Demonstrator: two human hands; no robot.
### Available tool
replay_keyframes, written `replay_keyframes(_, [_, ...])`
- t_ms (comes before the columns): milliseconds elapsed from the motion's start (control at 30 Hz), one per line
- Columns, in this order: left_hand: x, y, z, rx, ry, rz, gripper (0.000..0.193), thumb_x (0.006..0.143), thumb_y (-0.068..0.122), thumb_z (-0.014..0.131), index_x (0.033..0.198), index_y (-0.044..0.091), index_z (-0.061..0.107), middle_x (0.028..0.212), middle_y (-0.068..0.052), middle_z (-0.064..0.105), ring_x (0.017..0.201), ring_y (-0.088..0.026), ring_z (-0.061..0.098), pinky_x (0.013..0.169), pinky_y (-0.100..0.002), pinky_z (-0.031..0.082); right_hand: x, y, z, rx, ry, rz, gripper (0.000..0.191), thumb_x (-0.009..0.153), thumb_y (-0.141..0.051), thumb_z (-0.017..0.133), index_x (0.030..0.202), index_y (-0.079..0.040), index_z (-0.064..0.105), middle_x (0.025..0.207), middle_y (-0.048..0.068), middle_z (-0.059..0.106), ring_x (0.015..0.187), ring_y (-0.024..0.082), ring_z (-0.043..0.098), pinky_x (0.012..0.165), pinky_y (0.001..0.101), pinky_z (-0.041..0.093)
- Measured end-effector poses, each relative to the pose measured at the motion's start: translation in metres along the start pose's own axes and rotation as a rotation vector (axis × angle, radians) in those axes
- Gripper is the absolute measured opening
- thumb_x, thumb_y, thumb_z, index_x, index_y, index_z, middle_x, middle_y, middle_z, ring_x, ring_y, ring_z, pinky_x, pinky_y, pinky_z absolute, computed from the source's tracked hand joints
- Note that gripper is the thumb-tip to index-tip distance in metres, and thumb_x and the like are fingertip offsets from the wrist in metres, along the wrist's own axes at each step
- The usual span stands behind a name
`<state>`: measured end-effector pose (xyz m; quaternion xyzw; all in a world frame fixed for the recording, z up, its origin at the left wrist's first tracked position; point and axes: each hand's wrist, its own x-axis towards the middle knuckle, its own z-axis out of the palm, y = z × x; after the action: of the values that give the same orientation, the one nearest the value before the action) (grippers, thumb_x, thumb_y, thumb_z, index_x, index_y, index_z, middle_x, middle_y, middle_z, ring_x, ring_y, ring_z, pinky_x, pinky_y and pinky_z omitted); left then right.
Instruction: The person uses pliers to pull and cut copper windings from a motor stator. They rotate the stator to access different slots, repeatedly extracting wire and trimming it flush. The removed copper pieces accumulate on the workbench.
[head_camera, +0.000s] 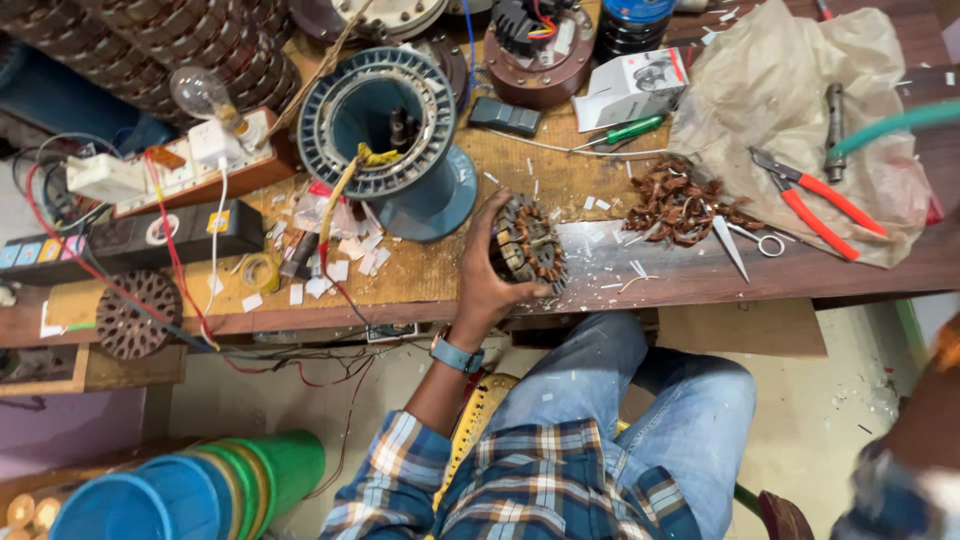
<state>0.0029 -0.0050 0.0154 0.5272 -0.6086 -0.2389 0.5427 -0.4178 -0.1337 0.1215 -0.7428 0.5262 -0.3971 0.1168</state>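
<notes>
Left hand (487, 278): grip closed around a wound stator core (528, 245), fingers wrapped over its near side, the core held on edge at the front of the wooden desk (690, 280). A watch with a blue strap sits on the wrist. Right hand: only a blurred forearm shows at the right border; its grip cannot be told.

Just behind the core: a blue-grey motor housing (385, 125) standing open end up, a yellow-taped lead draped over its rim. White paper scraps (340, 250) lie scattered at its foot.

Right of the core: a heap of stripped copper wire (680, 205), with scissors (745, 240) beside it. Farther right, red-handled pliers (820, 205) on a crumpled plastic sheet (800, 90).

Behind: a green-handled screwdriver (625, 130) and a small white carton (630, 85).

Left end of desk: a switchboard with a clear bulb (200, 92), and red and black wires trailing over the edge.

Floor, lower left: stacked blue and green plastic tubs (190, 490).
</notes>
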Motion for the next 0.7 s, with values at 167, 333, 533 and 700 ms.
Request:
replay_keyframes(167, [-0.007, -0.01, -0.015, 0.088, -0.179, 0.249, 0.14, 0.053, 0.071, 0.086, 0.164, 0.02, 0.018, 0.171, -0.021, 0.022, 0.16, -0.042, 0.026, 0.132, -0.057, 0.027, -0.152, -0.044, 0.042, 0.621, -0.346, 0.459, 0.064, 0.091, -0.012, 0.067, 0.153, -0.01, 0.05, 0.088, 0.007, 0.07, 0.058, 0.008, 0.053, 0.045, 0.025, 0.041])
replay_keyframes(333, [-0.012, -0.017, -0.017, 0.099, -0.229, 0.223, 0.128, 0.054, 0.058, 0.099, 0.156, 0.03, 0.026, 0.171, -0.018, 0.025, 0.162, -0.041, 0.027, 0.135, -0.057, 0.033, -0.221, -0.082, 0.127, 0.896, -0.548, 0.743, 0.053, 0.096, -0.021, 0.069, 0.146, -0.005, 0.062, 0.084, 0.007, 0.071, 0.06, 0.008, 0.048, 0.051, 0.0249, 0.04])
replay_keyframes(533, [-0.004, -0.017, -0.016, 0.047, -0.27, 0.184, 0.129, 0.045, 0.053, 0.098, 0.152, 0.028, 0.031, 0.169, -0.017, 0.029, 0.16, -0.042, 0.027, 0.133, -0.058, 0.03, -0.212, -0.114, 0.161, 0.683, -0.537, 0.538, 0.046, 0.093, -0.021, 0.07, 0.133, 0.0, 0.066, 0.08, 0.005, 0.073, 0.073, 0.009, 0.063, 0.068, 0.0261, 0.054])
replay_keyframes(700, [-0.007, -0.017, -0.021, 0.044, -0.295, 0.197, 0.13, 0.046, 0.052, 0.099, 0.154, 0.028, 0.03, 0.17, -0.017, 0.027, 0.16, -0.041, 0.026, 0.133, -0.056, 0.031, -0.188, -0.131, 0.153, 0.59, -0.587, 0.52, 0.044, 0.092, -0.022, 0.07, 0.132, -0.002, 0.068, 0.072, 0.006, 0.072, 0.067, 0.009, 0.062, 0.06, 0.0281, 0.052])
